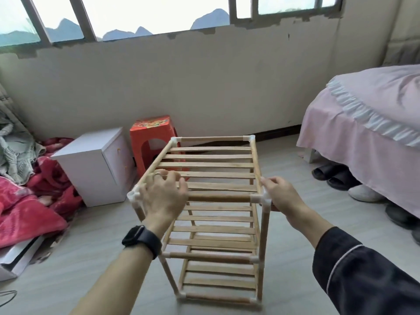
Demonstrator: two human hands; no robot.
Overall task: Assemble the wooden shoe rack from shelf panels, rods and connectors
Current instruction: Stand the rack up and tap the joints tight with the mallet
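The left hand (162,192), with a black smartwatch (138,241) on the wrist and a ring (157,174) on one finger, is lying over the near left corner of the shoe rack (218,198). Its fingers are curving down over the slats and it is holding the front rod there. The right hand (280,196), coming out of a dark sleeve (363,276), is gripping the near right corner, beside a white connector (258,198). The two hands are apart, one at each front corner.

The shoe rack is standing upright on the pale floor (306,235), in the middle of the view, directly in front of the person. Its three slatted shelves are lying one above the other. The slats are running from left to right, and the side rods are pointing away, toward the wall (181,87).

Behind the rack on the left, a white cabinet (91,169) and a red plastic stool (152,133) are standing near each other; the print on the stool's top is too blurred to read. A red blanket (27,212) is lying at the far left. At the right, dark slippers (327,176) are showing under a bed with a pink cover (363,123).
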